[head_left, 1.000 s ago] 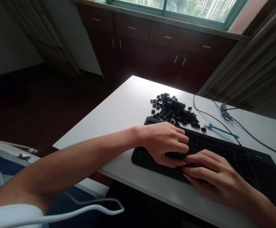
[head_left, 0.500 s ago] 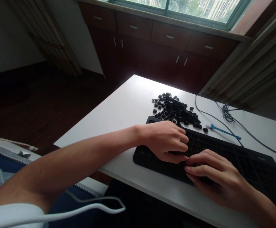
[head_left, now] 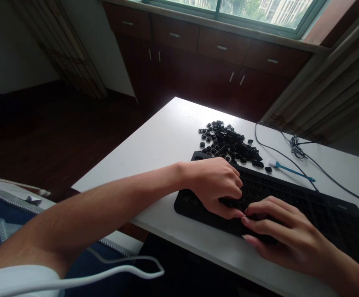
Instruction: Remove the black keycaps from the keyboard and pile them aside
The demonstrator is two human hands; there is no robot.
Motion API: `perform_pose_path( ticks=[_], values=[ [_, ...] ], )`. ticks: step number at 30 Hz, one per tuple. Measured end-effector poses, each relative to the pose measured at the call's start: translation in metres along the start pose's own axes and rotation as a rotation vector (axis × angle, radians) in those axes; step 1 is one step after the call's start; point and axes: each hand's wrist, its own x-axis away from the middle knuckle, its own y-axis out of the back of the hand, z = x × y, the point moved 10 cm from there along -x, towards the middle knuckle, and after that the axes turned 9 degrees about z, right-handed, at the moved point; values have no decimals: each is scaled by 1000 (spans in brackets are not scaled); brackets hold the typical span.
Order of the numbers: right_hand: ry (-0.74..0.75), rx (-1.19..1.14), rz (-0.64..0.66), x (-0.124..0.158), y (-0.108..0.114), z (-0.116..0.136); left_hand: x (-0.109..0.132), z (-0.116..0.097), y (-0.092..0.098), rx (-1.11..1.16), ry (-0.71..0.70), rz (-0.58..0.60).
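A black keyboard (head_left: 313,206) lies slanted along the near edge of the white table, its key area largely bare of keycaps. My left hand (head_left: 218,185) rests over its left part, fingers curled in and one fingertip stretched to the right. Close beside it, my right hand (head_left: 286,235) arches over the front edge with bent fingers, the thumb apart from the index finger. The fingertips of both hands meet low on the board. Whatever is between them is too small to make out. Behind the keyboard is a heap of loose black keycaps (head_left: 230,142).
A blue brush (head_left: 292,170) with pale bristles lies behind the keyboard, near a black cable (head_left: 296,148) with a bundled coil. The white table (head_left: 154,136) ends in a corner at the far left. A white cord (head_left: 120,269) loops below my left arm.
My right thumb has moved down, away from the index finger. My left hand's fingers have curled in slightly, and its outstretched fingertip sits a little lower. The keyboard and keycaps look unchanged.
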Motion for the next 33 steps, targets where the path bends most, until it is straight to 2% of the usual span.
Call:
perform_pose_path(
  ticks=[15, 19, 22, 27, 29, 33],
  values=[
    [64, 70, -41, -2, 3, -1, -5, -7, 2, 6, -35, -8],
    [54, 66, -11, -12, 2, -1, -9, 8, 0, 40, 16, 2],
    [19, 113, 40, -29, -6, 1, -16, 26, 1, -84, 63, -9],
    [49, 200, 118, -52, -31, 6, -20, 59, 7, -256, 216, -107],
    [43, 163, 116, -53, -35, 2, -16, 63, 8, -279, 261, -134],
    [26, 87, 85, -48, -36, -3, -7, 55, 8, -287, 269, -138]
  ],
)
